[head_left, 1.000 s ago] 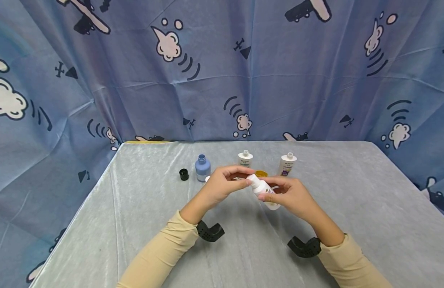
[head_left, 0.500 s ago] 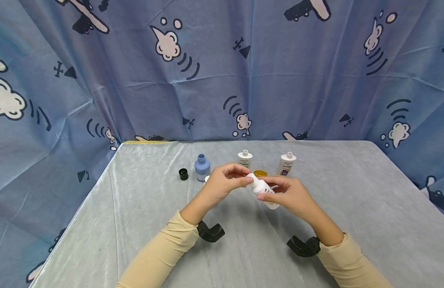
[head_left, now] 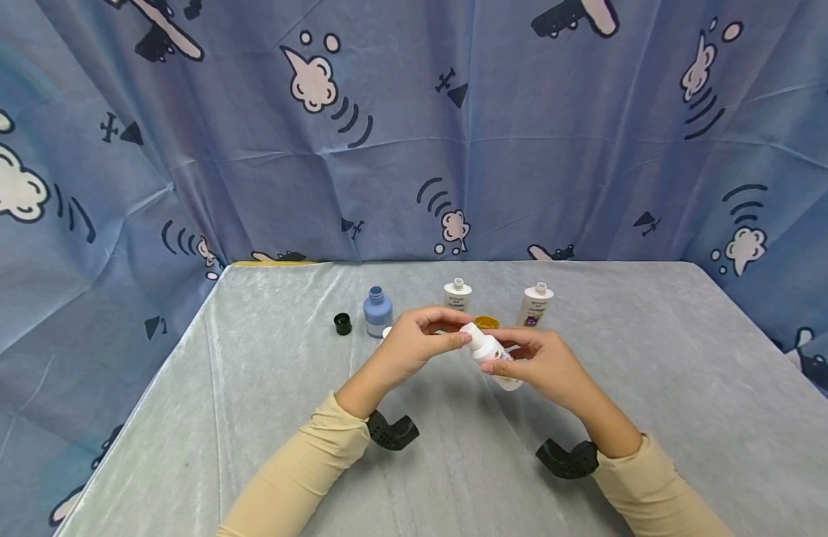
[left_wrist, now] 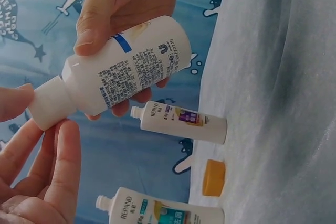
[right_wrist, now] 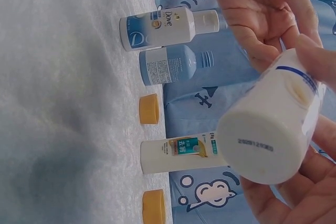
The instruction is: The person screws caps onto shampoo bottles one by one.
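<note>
A white bottle point(left_wrist: 131, 66) with a printed label and a white cap point(left_wrist: 51, 102) is held tilted above the table. My right hand point(head_left: 541, 365) grips its body, thumb on the near side and fingers behind. At the cap, my left hand point(head_left: 417, 343) pinches with thumb and fingertips. In the right wrist view the bottle's round base, stamped with a date, faces the camera. The cap sits on the bottle's neck in the left wrist view, while the right hand's thumb partly covers the label.
Behind the hands stand an uncapped blue bottle point(head_left: 377, 313), two uncapped white Repand bottles point(head_left: 457, 295) and a capped Dove bottle point(right_wrist: 163, 27), mostly hidden by the left hand in the head view. A black cap point(head_left: 343, 324) and yellow caps point(right_wrist: 149, 109) lie on the grey-covered table point(head_left: 273, 388).
The left thumb and fingertips shift slightly at the white cap. Both arms and the bottle stay in nearly the same place.
</note>
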`<state>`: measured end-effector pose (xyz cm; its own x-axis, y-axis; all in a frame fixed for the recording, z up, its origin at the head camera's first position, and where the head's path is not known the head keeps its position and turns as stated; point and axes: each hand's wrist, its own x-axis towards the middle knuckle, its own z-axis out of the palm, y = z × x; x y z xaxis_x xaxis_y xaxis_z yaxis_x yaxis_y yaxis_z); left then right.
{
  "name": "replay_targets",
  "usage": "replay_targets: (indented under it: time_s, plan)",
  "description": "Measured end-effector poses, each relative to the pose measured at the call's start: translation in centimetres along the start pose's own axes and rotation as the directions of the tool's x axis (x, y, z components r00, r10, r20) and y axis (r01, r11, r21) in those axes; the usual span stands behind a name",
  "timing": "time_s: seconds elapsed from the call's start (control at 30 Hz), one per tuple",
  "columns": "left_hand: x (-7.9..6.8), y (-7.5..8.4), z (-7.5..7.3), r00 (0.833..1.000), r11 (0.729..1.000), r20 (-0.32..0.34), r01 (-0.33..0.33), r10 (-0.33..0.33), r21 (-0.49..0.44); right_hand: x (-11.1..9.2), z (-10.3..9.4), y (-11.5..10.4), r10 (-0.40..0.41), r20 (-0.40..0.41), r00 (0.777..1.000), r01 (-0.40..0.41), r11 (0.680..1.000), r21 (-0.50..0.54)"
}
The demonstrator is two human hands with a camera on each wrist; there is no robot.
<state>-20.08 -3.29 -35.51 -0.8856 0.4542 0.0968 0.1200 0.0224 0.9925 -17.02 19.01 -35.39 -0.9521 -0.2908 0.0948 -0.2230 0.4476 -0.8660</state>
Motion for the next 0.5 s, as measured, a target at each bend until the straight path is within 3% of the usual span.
replay_targets:
  time_s: [0.37,0.5]
  plan:
    - [-0.1,0.18,-0.12,0.998,1.0,0.054,-0.028,0.028,0.002,-0.02,-0.03,0.02,0.008,0.011,1.0,-0.008,1.0,0.029]
    - [-0.01,0.24,-0.13,1.0,1.0,0.015,-0.016,0.016,0.005,-0.01,-0.04,-0.04,0.018,0.006,1.0,-0.018,1.0,0.017]
